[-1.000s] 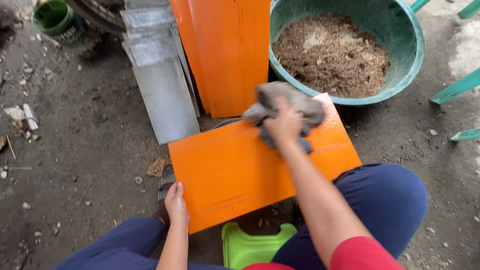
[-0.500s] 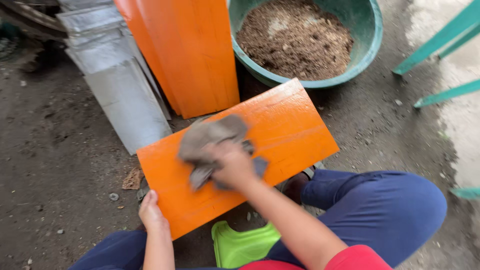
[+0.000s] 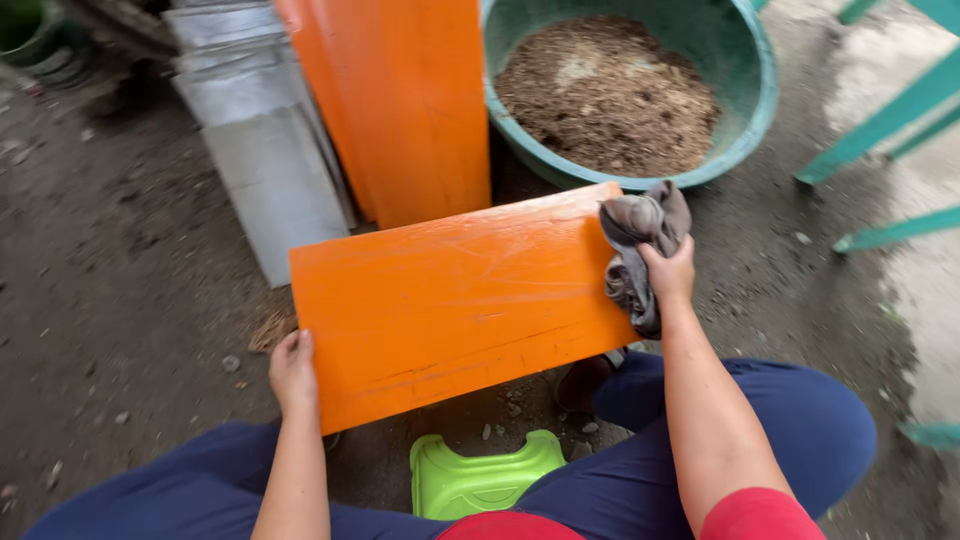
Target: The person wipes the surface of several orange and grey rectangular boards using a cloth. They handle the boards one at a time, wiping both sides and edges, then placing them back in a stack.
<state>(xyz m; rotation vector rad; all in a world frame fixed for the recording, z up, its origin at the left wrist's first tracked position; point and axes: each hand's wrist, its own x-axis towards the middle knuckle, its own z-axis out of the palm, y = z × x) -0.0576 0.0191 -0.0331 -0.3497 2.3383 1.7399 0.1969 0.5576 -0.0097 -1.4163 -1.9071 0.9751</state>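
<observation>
- Wiping step: right hand [image 3: 668,272] clutches a grey rag [image 3: 640,250] at the orange panel's [image 3: 450,300] three-o'clock edge.
- Left hand [image 3: 292,368] grips its seven-o'clock corner.
- Next stroke likely needs that panel braced firmly.

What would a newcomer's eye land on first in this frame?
The bright orange panel at centre, glossy with streaks, held at its lower left edge by the left hand. The right hand presses a grey rag against its right end. Behind stand a teal basin of brown material and more orange panels.
</observation>
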